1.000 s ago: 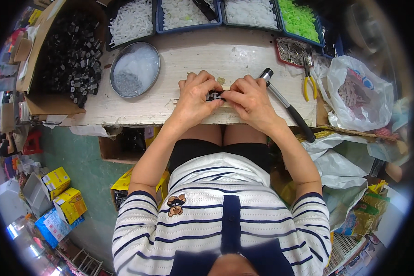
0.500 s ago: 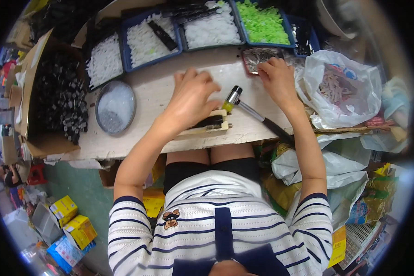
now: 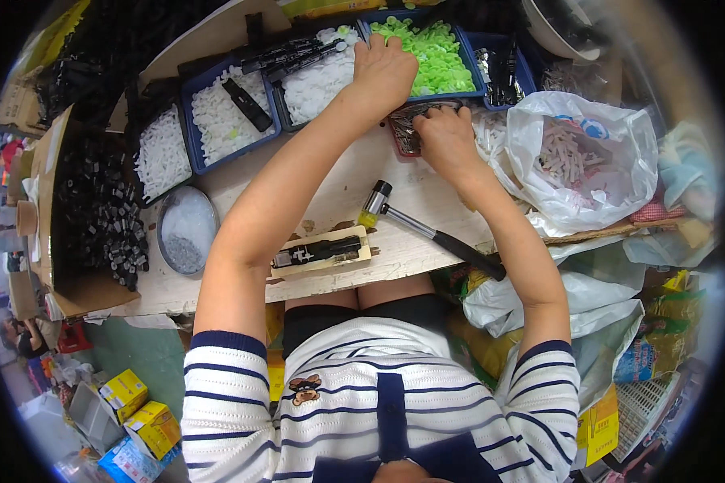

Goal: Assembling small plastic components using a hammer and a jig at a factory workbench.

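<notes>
My left hand (image 3: 387, 74) reaches to the left edge of the blue tray of green plastic pieces (image 3: 443, 66), beside the tray of white round pieces (image 3: 318, 90). Its fingers are curled down, tips hidden. Over a small red tray of shiny metal parts (image 3: 405, 143), my right hand (image 3: 447, 143) bends its fingers in among the parts; what they pinch cannot be seen. Near the table's front edge, a cream-coloured holder (image 3: 368, 254) carries a black elongated part (image 3: 318, 251). A hammer (image 3: 411, 223) with a black grip lies beside it, its yellow face near the holder.
Trays of white pieces (image 3: 161, 153) line the back left, with a black part (image 3: 248, 105) across one. A round dish (image 3: 188, 229) and a cardboard box of black parts (image 3: 109, 209) stand left. At right sits a plastic bag of small pale pieces (image 3: 576, 153).
My left hand has moved from above the holder, forward and right to the green pieces, uncovering the black part. My right hand stays at the red tray, its fingers now deeper in. The view has shifted.
</notes>
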Demonstrator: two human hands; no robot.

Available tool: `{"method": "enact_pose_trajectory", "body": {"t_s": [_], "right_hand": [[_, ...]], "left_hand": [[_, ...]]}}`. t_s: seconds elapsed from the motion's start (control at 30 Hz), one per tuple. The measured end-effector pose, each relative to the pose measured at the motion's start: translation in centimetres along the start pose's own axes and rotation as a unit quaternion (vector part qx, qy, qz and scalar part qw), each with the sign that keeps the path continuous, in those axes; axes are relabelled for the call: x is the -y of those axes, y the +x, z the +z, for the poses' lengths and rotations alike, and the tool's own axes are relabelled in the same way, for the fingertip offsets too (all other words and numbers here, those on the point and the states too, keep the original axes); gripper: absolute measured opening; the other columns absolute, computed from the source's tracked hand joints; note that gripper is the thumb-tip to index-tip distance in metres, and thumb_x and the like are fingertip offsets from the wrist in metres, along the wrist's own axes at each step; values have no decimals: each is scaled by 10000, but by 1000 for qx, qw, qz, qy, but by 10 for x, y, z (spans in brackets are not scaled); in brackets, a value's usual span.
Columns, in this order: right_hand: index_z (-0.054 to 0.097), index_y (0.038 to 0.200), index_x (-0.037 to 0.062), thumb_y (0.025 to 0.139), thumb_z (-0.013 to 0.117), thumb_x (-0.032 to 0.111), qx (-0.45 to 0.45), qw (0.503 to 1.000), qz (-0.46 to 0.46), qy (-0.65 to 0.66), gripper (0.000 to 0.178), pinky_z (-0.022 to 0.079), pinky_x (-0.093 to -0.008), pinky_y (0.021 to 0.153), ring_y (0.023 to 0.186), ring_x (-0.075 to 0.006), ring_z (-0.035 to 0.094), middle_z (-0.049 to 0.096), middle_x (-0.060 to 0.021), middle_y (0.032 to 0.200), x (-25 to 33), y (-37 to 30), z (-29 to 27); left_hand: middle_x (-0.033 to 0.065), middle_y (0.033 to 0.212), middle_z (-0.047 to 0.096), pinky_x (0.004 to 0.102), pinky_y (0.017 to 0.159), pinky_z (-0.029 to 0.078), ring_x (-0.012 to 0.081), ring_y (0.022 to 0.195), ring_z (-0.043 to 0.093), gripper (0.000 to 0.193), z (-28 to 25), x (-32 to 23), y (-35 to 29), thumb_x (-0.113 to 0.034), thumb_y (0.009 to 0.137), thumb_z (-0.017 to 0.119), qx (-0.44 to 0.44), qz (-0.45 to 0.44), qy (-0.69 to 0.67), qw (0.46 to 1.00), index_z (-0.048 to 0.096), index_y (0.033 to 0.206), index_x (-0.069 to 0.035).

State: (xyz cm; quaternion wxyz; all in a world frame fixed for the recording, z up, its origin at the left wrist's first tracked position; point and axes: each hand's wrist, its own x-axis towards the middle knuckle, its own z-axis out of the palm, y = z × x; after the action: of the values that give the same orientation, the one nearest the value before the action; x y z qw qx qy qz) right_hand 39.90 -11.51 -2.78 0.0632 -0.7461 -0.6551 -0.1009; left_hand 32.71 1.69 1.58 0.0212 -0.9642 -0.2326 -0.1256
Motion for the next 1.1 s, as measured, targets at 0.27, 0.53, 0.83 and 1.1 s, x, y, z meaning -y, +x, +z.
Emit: {"method": "enact_pose_trajectory", "body": {"t_s": [0.27,0.53,0.83,1.1], "right_hand": [[609,788,77,716,563,23,-55,985,15,166,101,353,-380,659,766,-261,556,578,-73,766,-11,-3,-12],[586,881,1,750,547,-1,-92,943,43,316,137,448,-324,658,744,-273,569,573,-136,796,-12,-6,-22],[586,884,4,742,562,-11,-73,929,72,355,145,445,-324,658,748,-267,572,567,-131,806,-12,-17,-11],[584,882,1,752,554,-10,-71,936,44,342,134,447,-332,662,745,-269,568,557,-129,793,-9,-13,-12]], "left_hand": [[143,769,618,349,611,471,299,694,597,78,0,19,-20,-37,679,641,-136,-7,-295,946,621,752,-19],[82,729,607,371,623,452,284,690,560,153,1,49,-51,-13,670,624,-212,-33,-246,945,669,808,-62],[91,757,602,401,711,396,291,836,520,44,14,3,-9,-96,656,622,-131,14,-85,988,663,671,-94],[115,748,620,431,687,392,295,766,549,77,35,-10,22,-118,670,630,-128,3,-47,991,665,718,-70]]}}
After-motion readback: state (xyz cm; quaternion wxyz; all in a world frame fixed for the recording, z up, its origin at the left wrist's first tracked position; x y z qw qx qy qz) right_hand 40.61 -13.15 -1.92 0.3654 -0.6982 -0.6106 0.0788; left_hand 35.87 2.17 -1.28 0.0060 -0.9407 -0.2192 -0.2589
